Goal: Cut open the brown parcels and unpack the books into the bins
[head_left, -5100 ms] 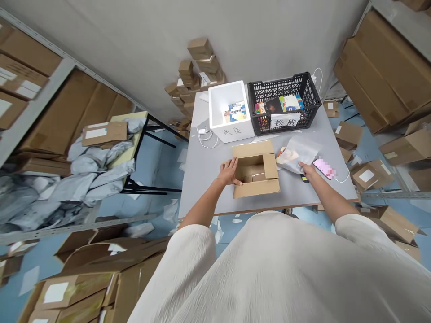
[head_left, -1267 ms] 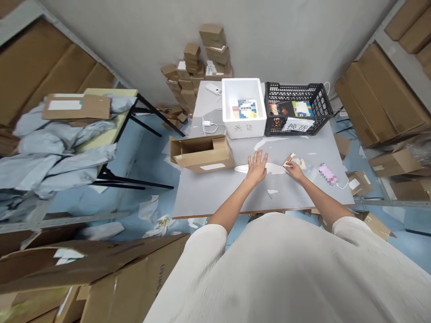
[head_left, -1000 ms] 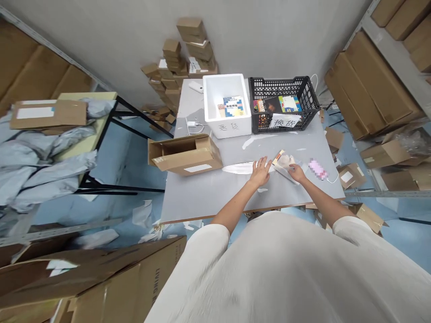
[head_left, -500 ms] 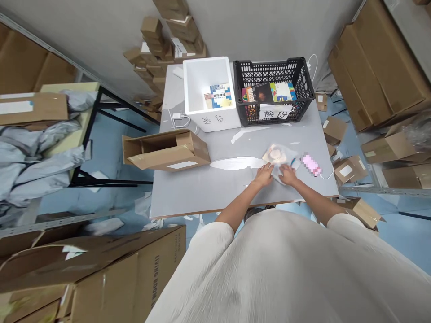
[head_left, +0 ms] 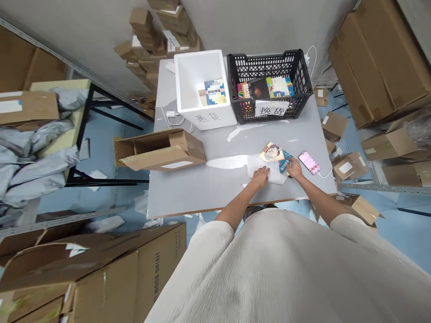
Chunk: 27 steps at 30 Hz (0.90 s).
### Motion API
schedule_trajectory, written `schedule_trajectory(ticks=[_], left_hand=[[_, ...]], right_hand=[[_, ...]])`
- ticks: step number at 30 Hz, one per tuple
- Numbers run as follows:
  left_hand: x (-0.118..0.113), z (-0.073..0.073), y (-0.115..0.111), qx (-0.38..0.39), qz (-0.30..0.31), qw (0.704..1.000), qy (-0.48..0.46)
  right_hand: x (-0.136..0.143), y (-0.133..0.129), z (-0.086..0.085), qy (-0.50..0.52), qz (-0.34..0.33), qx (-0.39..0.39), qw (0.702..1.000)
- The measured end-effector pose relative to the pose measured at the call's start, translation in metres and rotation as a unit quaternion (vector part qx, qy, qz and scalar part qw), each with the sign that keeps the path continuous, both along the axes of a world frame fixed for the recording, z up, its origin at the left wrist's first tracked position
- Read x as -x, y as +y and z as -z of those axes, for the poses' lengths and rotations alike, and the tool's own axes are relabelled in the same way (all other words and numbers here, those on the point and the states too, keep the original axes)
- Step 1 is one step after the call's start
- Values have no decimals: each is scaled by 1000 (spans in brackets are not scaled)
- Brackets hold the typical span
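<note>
A book [head_left: 273,153] with a face drawn on its cover and a blue section lies near the table's front right, partly out of a whitish bag [head_left: 273,176]. My right hand [head_left: 294,168] grips the book's right edge, fingers closed on it. On the left part of the bag rests my left hand [head_left: 260,176], pressed flat with its fingers somewhat spread. The lower part of the book is hidden by the bag.
An open cardboard box [head_left: 161,150] sits at the table's left. Behind stand a white foam box [head_left: 202,85] and a black crate [head_left: 269,87], both with books inside. A phone [head_left: 310,162] with a cable lies right of my right hand.
The book, earlier under the clear bag, now shows uncovered with its blue section in view. My right hand has moved right and taken hold of its edge; my left hand has shifted slightly left.
</note>
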State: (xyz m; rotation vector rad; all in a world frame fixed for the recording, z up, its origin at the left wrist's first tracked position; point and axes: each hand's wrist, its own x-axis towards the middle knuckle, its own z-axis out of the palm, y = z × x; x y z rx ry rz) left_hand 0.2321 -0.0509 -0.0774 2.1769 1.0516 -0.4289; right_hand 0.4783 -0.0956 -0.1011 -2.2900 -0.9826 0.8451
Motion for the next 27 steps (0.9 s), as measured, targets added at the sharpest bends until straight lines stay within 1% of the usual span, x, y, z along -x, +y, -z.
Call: schedule_trajectory(ticks=[3, 7, 10, 12, 16, 18, 22, 25, 27], left_hand=[[-10, 3, 2, -3, 1, 1000, -23], [-22, 11, 7, 10, 11, 999, -29], [-26, 18, 8, 25, 19, 999, -15], [-26, 21, 7, 25, 24, 999, -7], [-24, 23, 5, 20, 29, 999, -4], [-23, 22, 4, 18, 33, 999, -4], [-22, 18, 4, 6, 33, 999, -6], [-20, 15, 4, -3, 26, 999, -20], [-19, 12, 4, -3, 23, 1000, -21]], right_hand=[[-13, 9, 10, 25, 54, 20, 998], [-14, 18, 24, 96, 128, 26, 987], [-10, 23, 29, 110, 184, 35, 976], [-10, 24, 29, 111, 203, 43, 972], [-11, 23, 26, 117, 224, 66, 965], [-11, 22, 23, 121, 233, 57, 963], [-11, 26, 13, 158, 217, -11, 963], [-13, 35, 1, 196, 195, -64, 959], [-16, 44, -9, 203, 178, -95, 958]])
